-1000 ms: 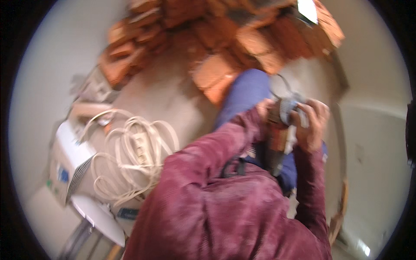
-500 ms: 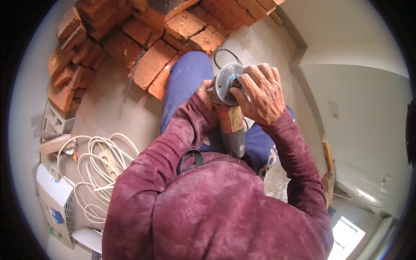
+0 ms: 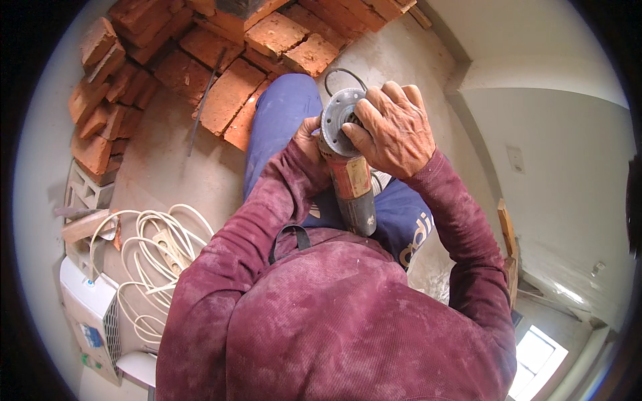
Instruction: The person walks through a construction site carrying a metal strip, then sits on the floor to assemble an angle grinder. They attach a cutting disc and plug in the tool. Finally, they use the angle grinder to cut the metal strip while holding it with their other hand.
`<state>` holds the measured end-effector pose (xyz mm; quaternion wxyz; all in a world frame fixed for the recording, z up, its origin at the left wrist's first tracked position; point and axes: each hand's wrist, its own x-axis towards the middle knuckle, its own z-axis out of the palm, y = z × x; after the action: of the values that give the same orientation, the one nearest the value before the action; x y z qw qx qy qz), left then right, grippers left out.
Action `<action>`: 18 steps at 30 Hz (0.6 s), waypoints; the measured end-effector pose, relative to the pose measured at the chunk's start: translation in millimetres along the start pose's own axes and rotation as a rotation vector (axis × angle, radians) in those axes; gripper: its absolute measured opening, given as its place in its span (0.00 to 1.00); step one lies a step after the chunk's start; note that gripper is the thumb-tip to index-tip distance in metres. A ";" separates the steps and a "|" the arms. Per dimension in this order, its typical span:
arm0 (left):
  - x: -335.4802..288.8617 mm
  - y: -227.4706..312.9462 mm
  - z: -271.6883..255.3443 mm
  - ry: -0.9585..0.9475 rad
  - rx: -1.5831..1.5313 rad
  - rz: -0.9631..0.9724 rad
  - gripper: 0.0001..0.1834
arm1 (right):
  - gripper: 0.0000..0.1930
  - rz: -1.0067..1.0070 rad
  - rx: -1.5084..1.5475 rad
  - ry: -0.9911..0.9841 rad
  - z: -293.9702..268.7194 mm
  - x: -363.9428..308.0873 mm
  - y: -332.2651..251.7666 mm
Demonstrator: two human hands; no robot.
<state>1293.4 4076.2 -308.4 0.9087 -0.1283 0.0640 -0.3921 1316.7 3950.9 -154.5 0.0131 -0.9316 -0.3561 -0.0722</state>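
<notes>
An angle grinder (image 3: 353, 182) with a worn red and dark body lies between my thighs, its tail end near my belly. On its head sits a grey metal cutting disc (image 3: 334, 125) with small holes, facing up. My left hand (image 3: 309, 138) is wrapped round the grinder head from the left, its fingers partly hidden below the disc. Over the disc's middle, my right hand (image 3: 394, 130) is closed, thumb and curled fingers pinching at the centre nut, which they mostly cover. A dark cord (image 3: 344, 71) loops beyond the grinder.
Stacked orange bricks (image 3: 231, 93) stand ahead and to the left, with a thin metal rod (image 3: 204, 100) leaning on them. At the left lie a coiled cream extension cord (image 3: 150, 230), a grey hollow block (image 3: 83, 184) and a white case (image 3: 87, 294). A pale wall (image 3: 555, 160) curves along the right.
The grinder and both hands sit slightly further left in view. My right-hand fingers have shifted over the disc's centre, where a blue patch seen before no longer shows.
</notes>
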 end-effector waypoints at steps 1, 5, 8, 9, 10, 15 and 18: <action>-0.5 -0.1 -0.3 -0.010 -0.012 -0.001 0.30 | 0.14 0.012 0.000 -0.003 0.8 -1.0 -1.3; -3.9 -1.2 8.9 -0.051 -0.013 -0.018 0.28 | 0.14 0.002 0.022 -0.019 -12.2 -0.4 -0.1; -5.4 -1.9 15.0 -0.078 0.042 -0.037 0.28 | 0.15 -0.027 0.040 0.012 -17.5 -3.3 4.0; -5.8 -2.1 15.3 -0.086 0.064 -0.043 0.28 | 0.15 -0.016 0.045 -0.007 -18.9 -5.0 4.7; -6.3 -1.1 13.8 -0.114 0.070 -0.074 0.29 | 0.15 -0.005 0.050 -0.026 -20.1 -6.4 5.1; -2.5 3.1 -4.9 -0.387 -0.025 -0.140 0.32 | 0.15 -0.004 0.070 0.012 -21.8 -12.5 -0.4; -9.7 4.4 1.3 -0.152 0.092 -0.191 0.32 | 0.15 0.015 0.077 -0.014 -27.4 -17.9 -1.1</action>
<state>1290.1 4086.5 -308.2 0.8745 -0.1215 -0.0356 -0.4683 1299.4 3937.7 -130.0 0.0468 -0.9336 -0.3515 -0.0520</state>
